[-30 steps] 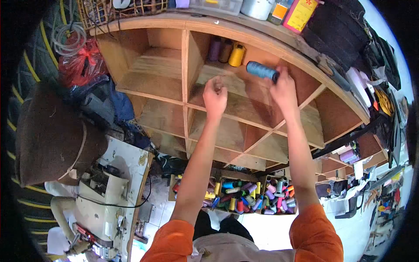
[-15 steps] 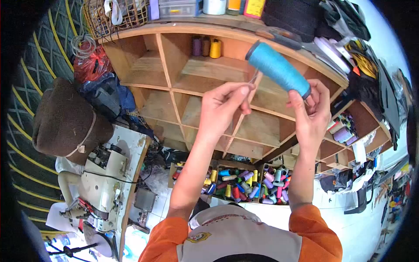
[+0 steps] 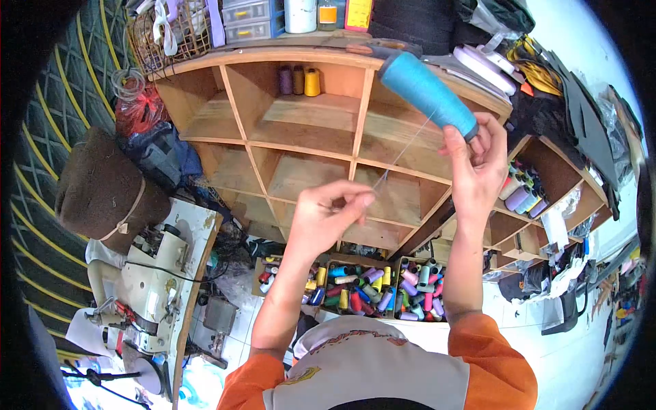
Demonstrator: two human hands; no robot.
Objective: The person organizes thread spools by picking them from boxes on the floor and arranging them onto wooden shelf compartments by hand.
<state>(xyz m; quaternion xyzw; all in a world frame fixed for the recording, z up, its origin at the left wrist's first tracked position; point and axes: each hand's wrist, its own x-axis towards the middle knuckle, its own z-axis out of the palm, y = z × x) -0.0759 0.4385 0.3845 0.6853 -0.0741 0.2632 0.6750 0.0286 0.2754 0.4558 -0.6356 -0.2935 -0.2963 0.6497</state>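
The left hand [image 3: 329, 217] pinches a thread [image 3: 410, 144] between thumb and finger, seemingly to draw it taut. The right hand [image 3: 477, 164] grips the blue spool [image 3: 427, 92] by one end, likely leaving its winding free, tilted before the shelf [image 3: 311, 113].

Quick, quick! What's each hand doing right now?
Left hand: closed, pinching thread.
Right hand: closed, holding the blue spool by its lower end.

A blue thread spool [image 3: 429, 94] with dark rims sits tilted before the wooden shelf's [image 3: 307, 133] top edge; its pale strand [image 3: 408, 145] slants down, straight, across the shelf's front.
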